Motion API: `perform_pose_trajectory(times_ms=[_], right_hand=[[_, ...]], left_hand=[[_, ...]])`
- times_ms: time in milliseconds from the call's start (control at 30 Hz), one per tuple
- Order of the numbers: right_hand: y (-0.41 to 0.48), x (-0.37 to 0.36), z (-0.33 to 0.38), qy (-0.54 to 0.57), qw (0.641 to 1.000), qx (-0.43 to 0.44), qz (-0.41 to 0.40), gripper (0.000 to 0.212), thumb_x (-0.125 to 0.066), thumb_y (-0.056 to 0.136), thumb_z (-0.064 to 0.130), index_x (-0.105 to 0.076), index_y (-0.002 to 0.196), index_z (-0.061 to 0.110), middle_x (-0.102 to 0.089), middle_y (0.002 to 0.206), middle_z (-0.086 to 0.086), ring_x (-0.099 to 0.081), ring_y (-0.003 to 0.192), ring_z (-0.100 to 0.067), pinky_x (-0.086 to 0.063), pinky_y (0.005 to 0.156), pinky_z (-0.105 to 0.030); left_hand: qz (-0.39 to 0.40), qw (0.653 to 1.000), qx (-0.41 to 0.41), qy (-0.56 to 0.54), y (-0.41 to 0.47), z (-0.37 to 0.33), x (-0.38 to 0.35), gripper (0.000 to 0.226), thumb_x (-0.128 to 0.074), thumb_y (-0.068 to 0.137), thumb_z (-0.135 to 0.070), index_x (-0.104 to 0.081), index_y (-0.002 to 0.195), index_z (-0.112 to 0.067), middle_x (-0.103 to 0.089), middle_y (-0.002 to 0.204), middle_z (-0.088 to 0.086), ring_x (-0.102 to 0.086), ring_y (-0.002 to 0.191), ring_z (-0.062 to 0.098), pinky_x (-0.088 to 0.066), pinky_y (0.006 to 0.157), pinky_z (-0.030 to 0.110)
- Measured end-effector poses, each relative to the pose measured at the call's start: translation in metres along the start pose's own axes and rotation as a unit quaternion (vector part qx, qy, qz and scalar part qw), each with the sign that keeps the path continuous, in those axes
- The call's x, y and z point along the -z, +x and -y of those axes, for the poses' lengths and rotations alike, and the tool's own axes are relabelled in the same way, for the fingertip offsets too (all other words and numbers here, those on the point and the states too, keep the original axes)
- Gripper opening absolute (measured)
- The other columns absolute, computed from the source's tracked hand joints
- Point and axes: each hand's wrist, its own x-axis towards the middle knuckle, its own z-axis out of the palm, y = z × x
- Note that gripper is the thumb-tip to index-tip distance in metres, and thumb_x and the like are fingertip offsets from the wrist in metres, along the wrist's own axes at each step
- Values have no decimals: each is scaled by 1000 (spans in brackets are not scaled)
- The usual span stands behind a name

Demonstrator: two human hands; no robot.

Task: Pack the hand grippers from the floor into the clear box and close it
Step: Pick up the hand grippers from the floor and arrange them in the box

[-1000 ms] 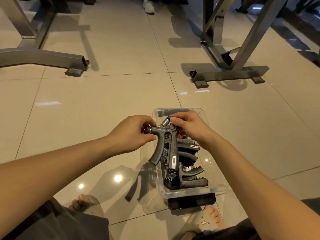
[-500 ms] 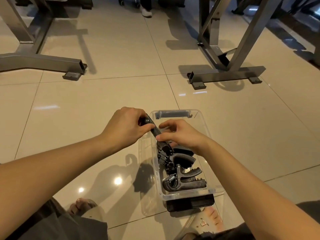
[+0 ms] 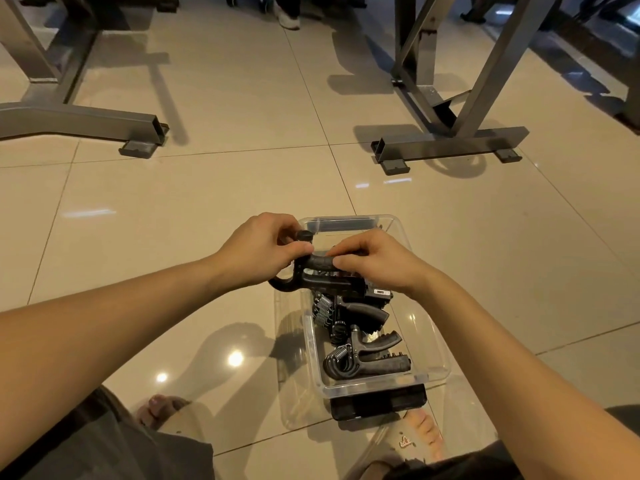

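Pinching the hand gripper (image 3: 329, 282) at frame centre, left hand (image 3: 263, 251) and right hand (image 3: 377, 261) should lay it flat in box (image 3: 429, 341), handles parallel to packed ones (image 3: 367, 365).

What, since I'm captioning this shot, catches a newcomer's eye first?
Two hands meet mid-frame: the left hand and right hand both grip one black hand gripper over the clear box. More grippers lie piled inside it. Grey metal frames stand on the tiled floor behind.

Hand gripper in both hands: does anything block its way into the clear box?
No lid covers the clear box. Only the packed grippers lie under the held hand gripper, whose handle overhangs the box's left rim.
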Motion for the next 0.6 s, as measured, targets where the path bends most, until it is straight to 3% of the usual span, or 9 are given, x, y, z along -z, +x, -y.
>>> perform_pose_trajectory(times_ms=[67,133,200,300,433,533,600], right_hand=[[0,-4,-2,-162,984,67,-20,29,-71,85,37,-76,110,23,-71,98,7,-65,90,-12,-55,83,-36],[-4,-8,-3,-319,940,114,-34,50,-71,79,53,-70,119,25,-63,108,8,-56,99,-12,-49,88,-36],[-8,-10,-4,-405,901,144,-53,61,-71,77,59,-64,127,24,-57,115,7,-49,108,-15,-43,95,-36],[-14,-13,-9,-454,871,170,-84,65,-70,80,56,-55,135,23,-57,119,5,-48,114,-19,-40,103,-38],[-22,-15,-20,-474,862,165,-78,63,-69,80,53,-51,133,23,-58,121,3,-51,114,-21,-43,101,-39],[-29,-14,-26,-464,873,138,-57,60,-71,81,49,-52,132,24,-58,124,5,-50,115,-19,-48,96,-37],[-36,-11,-33,-458,882,111,-30,60,-72,82,47,-52,133,23,-57,127,6,-50,117,-18,-49,96,-36]], left_hand=[[-1,999,30,-23,4,0,-3,13,-72,88,-35,-70,88,-22,-72,79,1,-67,74,22,-54,74,43],[-1,997,58,-49,8,-1,-6,16,-72,89,-34,-71,86,-18,-72,78,6,-63,69,22,-52,71,41],[6,993,82,-81,11,-3,-10,19,-73,89,-31,-71,85,-13,-70,78,14,-57,66,19,-46,67,37],[22,986,109,-125,16,-4,-13,24,-73,90,-29,-70,89,-5,-64,73,16,-54,66,19,-42,66,34],[49,982,121,-135,20,-4,-21,35,-74,90,-29,-66,90,5,-54,69,8,-46,65,18,-36,63,32],[82,986,98,-103,22,-5,-28,29,-75,89,-30,-70,89,-1,-62,72,12,-55,66,20,-46,64,37],[124,991,54,-19,23,-4,-31,27,-76,87,-34,-71,100,-11,-72,90,7,-66,83,23,-53,78,41]])
